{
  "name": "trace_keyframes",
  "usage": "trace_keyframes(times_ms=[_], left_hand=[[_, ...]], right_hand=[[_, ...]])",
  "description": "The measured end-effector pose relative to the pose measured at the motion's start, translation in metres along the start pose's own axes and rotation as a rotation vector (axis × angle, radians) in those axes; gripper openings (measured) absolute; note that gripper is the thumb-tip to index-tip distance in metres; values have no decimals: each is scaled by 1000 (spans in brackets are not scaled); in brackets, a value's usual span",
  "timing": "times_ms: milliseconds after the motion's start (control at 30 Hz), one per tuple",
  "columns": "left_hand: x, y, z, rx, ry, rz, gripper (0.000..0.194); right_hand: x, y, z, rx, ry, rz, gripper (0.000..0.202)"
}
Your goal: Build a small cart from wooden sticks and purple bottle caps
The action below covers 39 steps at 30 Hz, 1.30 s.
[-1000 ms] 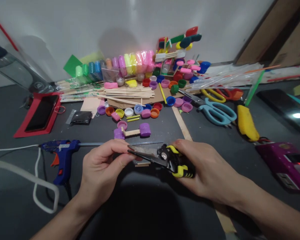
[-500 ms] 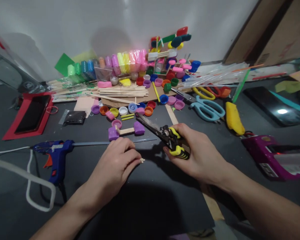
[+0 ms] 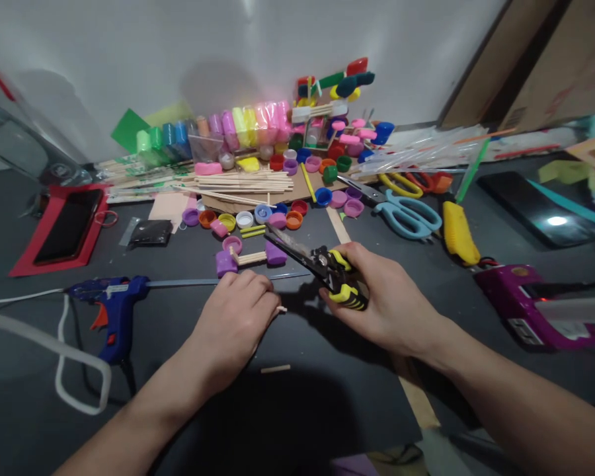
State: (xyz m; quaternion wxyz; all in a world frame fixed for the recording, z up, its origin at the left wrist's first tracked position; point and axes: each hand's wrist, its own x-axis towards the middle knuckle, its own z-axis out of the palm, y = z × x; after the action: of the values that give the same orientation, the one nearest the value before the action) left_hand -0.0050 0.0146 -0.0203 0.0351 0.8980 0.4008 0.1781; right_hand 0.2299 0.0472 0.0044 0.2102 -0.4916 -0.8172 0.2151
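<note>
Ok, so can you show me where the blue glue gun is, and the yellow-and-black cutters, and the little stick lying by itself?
Blue glue gun (image 3: 119, 308): head view, top of its handle.
Yellow-and-black cutters (image 3: 322, 262): head view, near the pivot.
Little stick (image 3: 276, 369): head view, its middle.

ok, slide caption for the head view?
Right hand holds black-and-yellow cutters; pale stick ends show at the left hand.

At nine o'clock on the tabletop, a dark phone lies on a red sheet, a clear bottle just beyond. Colourful packets line up at eleven; brown cardboard shows at two, a glossy black device at three.
</note>
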Motion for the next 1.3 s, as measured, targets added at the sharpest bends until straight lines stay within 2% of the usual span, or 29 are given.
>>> trace_keyframes(times_ms=[200,300,367,433,500,567,733,900,1133,1300], left_hand=[[-1,2,-6,-161,17,-129,18],[-3,6,-9,-511,55,-362,13],[-4,9,-12,-859,153,-574,7],[-3,10,-14,-1184,296,-700,2],[-2,11,-16,-1421,428,-703,7],[0,12,-17,-1553,507,-676,11],[2,14,-18,-1567,568,-646,13],[-2,14,-20,-1508,537,-663,12],[-2,14,-19,-1510,524,-639,11],[-3,12,-19,-1471,497,-613,12]], right_hand=[[-1,1,2,-33,-3,2,26],[-1,0,0,-31,-9,-8,26],[-1,0,-1,-24,-23,-26,25],[-1,0,-3,-17,-35,-58,26],[-2,0,-5,-14,-51,-99,27],[-3,-1,-5,-13,-64,-151,24],[-7,-3,-5,-17,-73,-242,20],[-9,-3,-5,-53,-62,-270,13],[-10,-3,-7,-15,-122,-245,21],[-9,-4,-7,-16,-115,-251,16]])
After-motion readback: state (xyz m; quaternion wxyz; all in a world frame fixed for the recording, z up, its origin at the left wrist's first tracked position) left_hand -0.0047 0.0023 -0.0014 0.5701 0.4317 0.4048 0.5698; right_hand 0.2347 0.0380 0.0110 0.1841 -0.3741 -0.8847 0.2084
